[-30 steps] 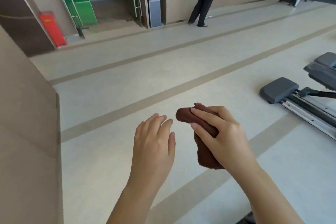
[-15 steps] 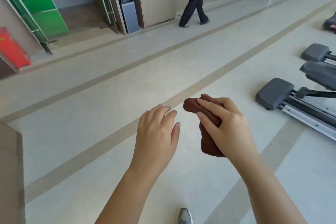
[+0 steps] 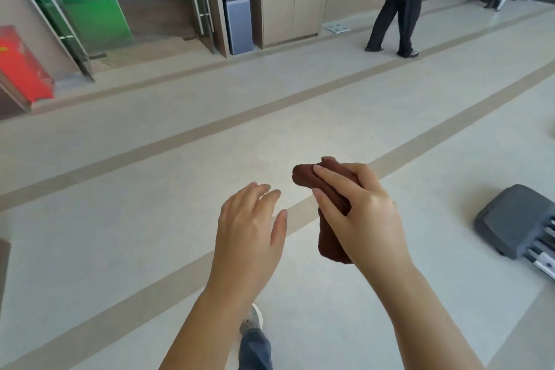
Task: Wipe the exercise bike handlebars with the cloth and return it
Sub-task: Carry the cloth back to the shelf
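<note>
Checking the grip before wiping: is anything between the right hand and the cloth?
Nothing visible. The right hand grips the brown cloth directly, fingers curled over it; the left hand is open beside it, not touching.

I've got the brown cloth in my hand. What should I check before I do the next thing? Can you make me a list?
1. Cloth held firmly: ok. The right hand grips the brown cloth, bunched up.
2. Other hand free: ok. The left hand is open and holds nothing.
3. Handlebars in sight: not ok. None show; only a grey machine end sits at the right edge.
4. Path ahead: ok. The floor just ahead is bare, and another person stands far off.
5. Cloth clean or damp enough: cannot tell.
</note>
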The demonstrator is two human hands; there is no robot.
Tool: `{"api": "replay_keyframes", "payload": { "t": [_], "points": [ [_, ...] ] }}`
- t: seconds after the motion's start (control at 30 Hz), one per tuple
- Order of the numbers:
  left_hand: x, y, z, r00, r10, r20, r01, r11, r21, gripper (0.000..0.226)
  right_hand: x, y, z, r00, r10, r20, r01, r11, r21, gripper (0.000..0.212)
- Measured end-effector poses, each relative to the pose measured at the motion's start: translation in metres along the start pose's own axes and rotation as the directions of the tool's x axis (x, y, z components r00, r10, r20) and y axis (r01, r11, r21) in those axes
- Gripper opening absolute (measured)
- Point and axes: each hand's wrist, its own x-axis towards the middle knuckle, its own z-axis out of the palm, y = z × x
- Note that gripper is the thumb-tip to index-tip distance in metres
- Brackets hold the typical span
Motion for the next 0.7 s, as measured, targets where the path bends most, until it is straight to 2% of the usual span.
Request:
{"api": "replay_keyframes", "payload": {
  "t": [0.13,0.27,0.57,0.7],
  "points": [
    [0.109,-0.073,0.016,1.000,-0.008,-0.028,0.009,0.999,0.035,0.024,0.117,-0.011,0.071,0.997,-0.016,0.069,0.017,1.000,-0.010,0.030],
    [0.218,-0.120,0.030,0.997,0.051,-0.054,-0.048,0.997,0.056,0.025,0.224,-0.018,0.113,0.998,-0.034,0.051,0.034,0.999,-0.009,0.030],
    [0.421,-0.162,0.110,0.992,0.129,-0.005,-0.129,0.991,0.021,0.026,0.418,0.055,0.169,0.996,0.081,-0.024,-0.082,0.996,-0.041,0.029],
    [0.529,-0.162,0.163,0.981,0.193,-0.033,-0.193,0.981,0.017,0.023,0.522,0.100,0.191,0.996,0.062,-0.060,-0.063,0.998,-0.008,0.029]
  ]
}}
